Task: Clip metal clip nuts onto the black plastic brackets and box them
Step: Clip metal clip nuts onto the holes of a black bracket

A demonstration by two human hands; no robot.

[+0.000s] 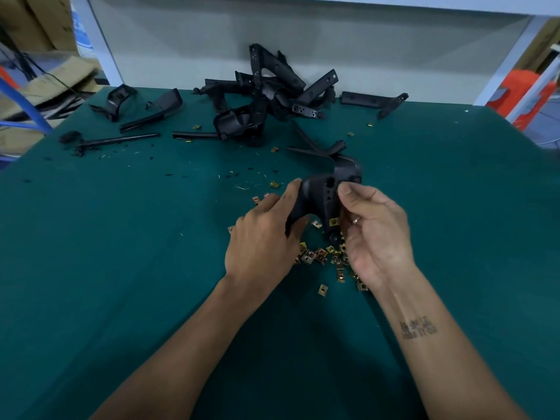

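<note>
A curved black plastic bracket is held above the green table between both hands. My left hand grips its left arm, fingers curled underneath. My right hand holds the bracket's right side, thumb pressed on its upper face. One brass-coloured clip nut sits clipped on the bracket's lower edge. A loose pile of clip nuts lies on the table below the hands, partly hidden by them.
A heap of black brackets is piled at the back against the grey wall. Single brackets lie at the back left and another bracket at the back right. Stray clip nuts and plastic shavings dot the green mat. Cardboard lies beyond the left edge.
</note>
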